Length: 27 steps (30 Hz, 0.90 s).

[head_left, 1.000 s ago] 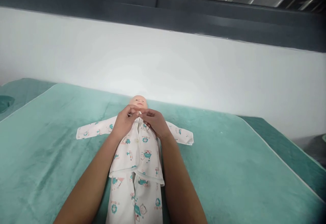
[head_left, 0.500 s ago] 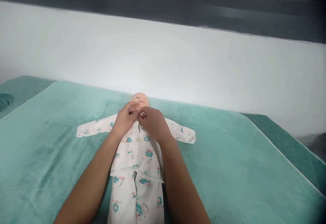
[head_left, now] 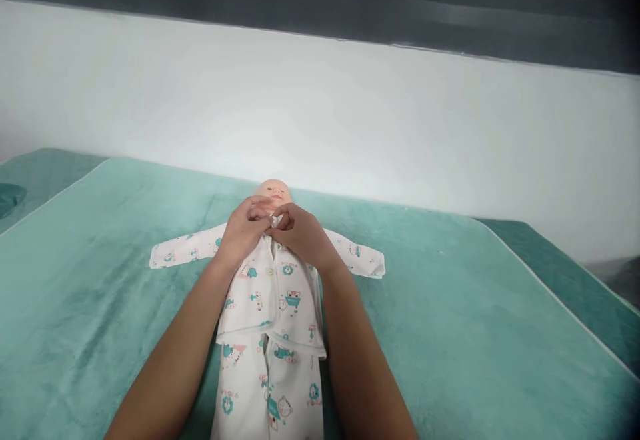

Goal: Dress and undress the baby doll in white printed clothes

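A baby doll (head_left: 275, 189) lies on its back, its head toward the wall. It wears a white printed jacket (head_left: 295, 307) with long sleeves spread to both sides, over matching trousers (head_left: 293, 400). At the collar, just below the doll's chin, my left hand (head_left: 245, 228) pinches the jacket's edge. Close against it, my right hand (head_left: 303, 235) grips the other side of the collar between thumb and fingers. The fingertips of both hands meet there and partly hide the neckline. A small button shows lower on the jacket front.
A green plush blanket (head_left: 450, 320) with a pale edge spreads under the doll. Behind it rises a white wall (head_left: 350, 120), topped by a dark band (head_left: 450, 20). Darker green cloth (head_left: 565, 280) lies past the blanket's right edge.
Both hands stay at the collar. My right fingers have shifted slightly, with the thumb now lower and the index finger raised, so a bit of white collar shows between them. The view tilts slightly down.
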Motion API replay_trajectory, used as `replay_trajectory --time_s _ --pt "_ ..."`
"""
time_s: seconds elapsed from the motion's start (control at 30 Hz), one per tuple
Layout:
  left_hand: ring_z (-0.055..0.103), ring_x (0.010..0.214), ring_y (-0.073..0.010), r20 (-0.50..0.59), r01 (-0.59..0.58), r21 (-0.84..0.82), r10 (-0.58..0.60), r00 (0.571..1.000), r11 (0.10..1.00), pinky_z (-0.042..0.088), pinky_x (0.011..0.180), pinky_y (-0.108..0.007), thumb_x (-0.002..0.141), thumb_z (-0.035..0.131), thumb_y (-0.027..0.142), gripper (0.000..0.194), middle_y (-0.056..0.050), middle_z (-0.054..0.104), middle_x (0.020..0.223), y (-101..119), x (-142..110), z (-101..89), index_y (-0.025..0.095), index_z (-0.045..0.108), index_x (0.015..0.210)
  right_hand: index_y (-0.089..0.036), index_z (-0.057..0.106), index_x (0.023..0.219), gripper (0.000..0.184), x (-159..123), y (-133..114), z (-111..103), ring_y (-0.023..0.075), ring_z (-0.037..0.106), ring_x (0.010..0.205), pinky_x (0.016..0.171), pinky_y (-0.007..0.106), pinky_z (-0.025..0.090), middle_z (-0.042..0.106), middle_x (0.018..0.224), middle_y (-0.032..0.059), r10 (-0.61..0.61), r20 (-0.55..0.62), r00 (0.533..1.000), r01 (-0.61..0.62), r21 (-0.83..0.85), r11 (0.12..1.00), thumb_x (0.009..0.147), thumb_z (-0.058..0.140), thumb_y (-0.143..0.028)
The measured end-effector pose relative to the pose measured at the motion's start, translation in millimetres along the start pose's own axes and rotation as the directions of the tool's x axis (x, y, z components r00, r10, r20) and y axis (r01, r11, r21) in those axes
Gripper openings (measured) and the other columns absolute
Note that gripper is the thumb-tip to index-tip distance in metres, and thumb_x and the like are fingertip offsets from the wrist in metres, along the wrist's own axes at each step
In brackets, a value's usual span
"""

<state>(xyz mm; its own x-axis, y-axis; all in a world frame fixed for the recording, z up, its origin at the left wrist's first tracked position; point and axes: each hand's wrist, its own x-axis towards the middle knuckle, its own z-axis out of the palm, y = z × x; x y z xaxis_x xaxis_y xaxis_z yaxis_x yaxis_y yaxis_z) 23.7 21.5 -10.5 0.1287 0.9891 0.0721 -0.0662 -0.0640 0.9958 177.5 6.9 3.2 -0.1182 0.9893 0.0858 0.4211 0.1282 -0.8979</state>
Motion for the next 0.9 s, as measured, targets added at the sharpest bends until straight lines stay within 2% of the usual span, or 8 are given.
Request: replay_trajectory --time_s 0.17,0.33,0.47,0.6,0.73,0.83,0.9 --pt "0.063 0.073 -0.0147 -0.051 0.011 -0.074 -0.015 0.999 0.997 0.050 0.073 -0.031 0.073 0.069 0.022 0.039 -0.001 0.068 0.083 0.5 0.0 2.6 0.021 0.061 0.111 -0.024 0.059 0.103 0.038 2.2 5.4 -3.3 0.0145 0.054 0.070 0.063 0.027 0.041 0.058 0.074 -0.0056 0.026 0.047 0.999 -0.034 0.194 0.980 0.071 0.076 -0.037" --pt "0.061 0.072 -0.0142 -0.071 0.017 -0.071 -0.022 0.997 0.997 0.048 0.072 -0.030 0.073 0.067 0.023 0.033 -0.001 0.068 0.083 3.1 -1.7 6.1 0.020 0.061 0.105 -0.023 0.057 0.108 0.045 3.3 9.7 -2.3 0.0141 0.055 0.070 0.062 0.027 0.040 0.061 0.075 -0.0051 0.039 0.065 0.997 -0.055 0.258 0.965 0.070 0.079 -0.037" --pt "0.060 0.071 -0.0147 -0.095 -0.002 0.073 0.009 0.995 0.997 0.046 0.069 -0.028 0.076 0.062 0.022 0.027 0.001 0.064 0.074 2.0 -1.6 5.5 0.020 0.066 0.102 -0.024 0.058 0.107 0.045 3.6 10.7 -2.6 0.0131 0.055 0.067 0.061 0.026 0.040 0.062 0.074 -0.0053 0.016 0.076 0.997 -0.040 0.325 0.945 0.070 0.080 -0.037" --pt "0.062 0.081 -0.0176 -0.109 -0.101 0.327 0.144 0.984 0.939 0.047 0.077 -0.031 0.083 0.056 0.022 0.025 -0.002 0.071 0.091 -3.1 -2.9 4.1 0.022 0.072 0.102 -0.024 0.061 0.099 0.026 2.3 10.2 -4.9 0.0104 0.046 0.053 0.053 0.026 0.037 0.059 0.068 -0.0056 -0.017 0.054 0.998 -0.004 0.362 0.932 0.082 0.066 -0.043" --pt "0.064 0.098 -0.0223 -0.031 -0.234 0.553 0.300 0.953 0.800 0.048 0.089 -0.036 0.088 0.050 0.019 0.029 -0.005 0.070 0.102 -9.1 -7.2 3.4 0.023 0.077 0.098 -0.023 0.062 0.086 0.020 -3.5 10.9 1.8 0.0118 0.047 0.056 0.055 0.027 0.038 0.058 0.067 -0.0039 -0.002 -0.082 0.997 0.025 0.271 0.962 0.087 0.058 -0.042" --pt "0.062 0.103 -0.0247 -0.030 -0.247 0.639 0.345 0.938 0.729 0.047 0.095 -0.039 0.090 0.050 0.020 0.029 -0.008 0.068 0.102 -13.6 -10.0 1.5 0.023 0.077 0.100 -0.023 0.062 0.079 0.015 -12.5 9.6 15.0 0.0142 0.051 0.063 0.063 0.028 0.040 0.060 0.067 -0.0029 -0.011 -0.217 0.976 0.026 0.066 0.997 0.086 0.056 -0.035" --pt "0.062 0.104 -0.0248 -0.028 -0.247 0.648 0.347 0.938 0.721 0.046 0.098 -0.039 0.091 0.049 0.021 0.029 -0.008 0.067 0.101 -16.5 -11.5 -0.9 0.022 0.077 0.099 -0.023 0.064 0.078 0.017 -19.4 8.1 23.8 0.0160 0.052 0.066 0.067 0.029 0.039 0.060 0.067 -0.0021 -0.045 -0.284 0.958 0.016 -0.103 0.995 0.087 0.053 -0.032"
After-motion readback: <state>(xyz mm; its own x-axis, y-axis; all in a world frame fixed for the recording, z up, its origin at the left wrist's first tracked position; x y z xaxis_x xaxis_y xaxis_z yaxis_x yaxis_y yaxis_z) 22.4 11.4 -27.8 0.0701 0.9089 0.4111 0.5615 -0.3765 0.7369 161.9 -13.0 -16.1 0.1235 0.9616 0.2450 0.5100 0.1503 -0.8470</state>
